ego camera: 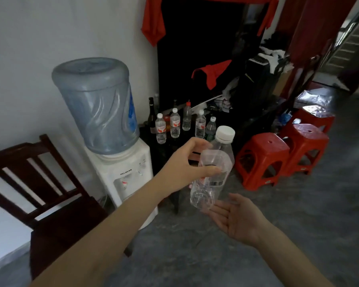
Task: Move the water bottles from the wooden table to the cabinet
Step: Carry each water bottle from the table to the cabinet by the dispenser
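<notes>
Two hands are out in front, near the middle. The left hand (192,162) wraps its thumb and fingers around a clear bottle (212,170) with a white cap (225,133). The bottle is in the air and leans, with its cap up and far and its bottom down and near. The right hand (239,219) is open, palm up, just under the bottom of the bottle. I cannot tell if it touches it.

Farther away, five more bottles (175,124) stand up on a dark cabinet (164,149). A tall dark glass bottle (152,116) stands at the left end of them.

To the left of the cabinet is a white water cooler (131,172) with a big blue jug (97,104) on top. A dark wooden chair (39,183) is at the near left.

To the right, red stools (263,158) stand on the grey floor (298,224). Red cloth (153,19) hangs high up at the far side.
</notes>
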A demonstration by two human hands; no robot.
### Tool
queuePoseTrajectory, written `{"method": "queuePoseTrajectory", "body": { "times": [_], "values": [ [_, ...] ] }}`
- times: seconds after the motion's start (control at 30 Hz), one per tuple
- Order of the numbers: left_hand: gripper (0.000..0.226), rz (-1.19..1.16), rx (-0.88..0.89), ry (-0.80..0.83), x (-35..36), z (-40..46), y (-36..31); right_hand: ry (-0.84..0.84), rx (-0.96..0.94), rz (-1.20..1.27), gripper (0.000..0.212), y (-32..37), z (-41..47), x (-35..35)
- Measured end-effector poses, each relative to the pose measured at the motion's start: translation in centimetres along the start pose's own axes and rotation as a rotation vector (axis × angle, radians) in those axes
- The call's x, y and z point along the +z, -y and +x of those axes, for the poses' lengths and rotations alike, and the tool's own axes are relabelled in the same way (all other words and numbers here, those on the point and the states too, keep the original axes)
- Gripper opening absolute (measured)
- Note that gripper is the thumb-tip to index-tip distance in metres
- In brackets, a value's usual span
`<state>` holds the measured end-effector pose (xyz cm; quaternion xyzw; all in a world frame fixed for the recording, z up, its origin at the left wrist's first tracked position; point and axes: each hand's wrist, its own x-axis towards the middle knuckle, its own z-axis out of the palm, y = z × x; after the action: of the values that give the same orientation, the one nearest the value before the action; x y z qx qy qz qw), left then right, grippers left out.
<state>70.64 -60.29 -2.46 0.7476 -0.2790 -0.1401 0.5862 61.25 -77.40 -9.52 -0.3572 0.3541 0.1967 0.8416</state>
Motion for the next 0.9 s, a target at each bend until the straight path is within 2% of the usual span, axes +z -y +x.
{"method": "queuePoseTrajectory", "body": {
  "times": [0.2,0.33,0.5,0.6,0.9],
  "values": [
    [0.047,0.006,0.022,0.065,-0.4,6.3,1.4,-0.035,-0.008,0.075,0.061,4.0,4.6,0.7],
    [0.046,-0.005,0.004,0.041,-0.7,10.5,2.6,-0.035,0.012,0.085,0.064,7.3,7.8,0.0],
    [0.052,0.032,-0.023,0.027,-0.1,15.9,4.5,0.002,0.056,0.070,0.055,12.2,11.1,-1.2],
    [0.057,0.035,-0.049,-0.024,0.0,19.5,5.4,0.023,0.065,-0.011,0.045,16.0,13.1,-1.4],
    [0.045,0.054,-0.156,-0.217,-0.8,29.6,6.2,0.168,0.183,-0.121,0.041,27.6,20.7,-1.7]
  ]
}}
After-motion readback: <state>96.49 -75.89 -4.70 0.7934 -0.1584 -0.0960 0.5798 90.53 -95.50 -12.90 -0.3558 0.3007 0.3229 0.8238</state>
